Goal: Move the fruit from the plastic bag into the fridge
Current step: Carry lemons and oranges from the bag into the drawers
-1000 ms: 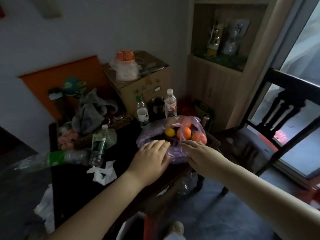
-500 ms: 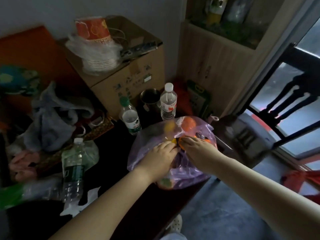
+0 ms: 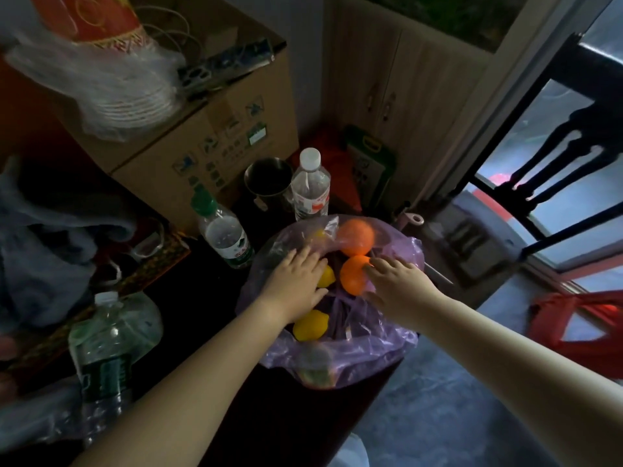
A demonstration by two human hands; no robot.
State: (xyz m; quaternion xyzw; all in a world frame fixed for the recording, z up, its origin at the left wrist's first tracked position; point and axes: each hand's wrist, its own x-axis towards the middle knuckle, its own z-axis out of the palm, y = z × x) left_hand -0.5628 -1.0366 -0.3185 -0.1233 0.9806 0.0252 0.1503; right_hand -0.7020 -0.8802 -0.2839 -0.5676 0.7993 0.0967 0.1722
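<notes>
A purple plastic bag (image 3: 372,348) lies open on the dark table (image 3: 202,298) near its right edge. Inside it are an orange (image 3: 350,278) in the open mouth, a second orange (image 3: 356,234) under the plastic at the far side, and two lemons (image 3: 312,325) (image 3: 327,277). My left hand (image 3: 296,281) rests flat on the bag's left rim with fingers spread, partly covering the upper lemon. My right hand (image 3: 399,286) reaches in from the right, its fingertips touching the nearer orange. No fridge is in view.
Two water bottles (image 3: 225,235) (image 3: 310,187) and a metal cup (image 3: 268,180) stand just behind the bag, before a cardboard box (image 3: 209,129). Another bottle (image 3: 104,358) stands at the left. A dark chair (image 3: 553,156) and a red bag (image 3: 580,318) are at the right.
The view has come closer and lower over the bag. Both hands have spread the bag's mouth wider, uncovering the fruit; my right hand now touches the nearer orange.
</notes>
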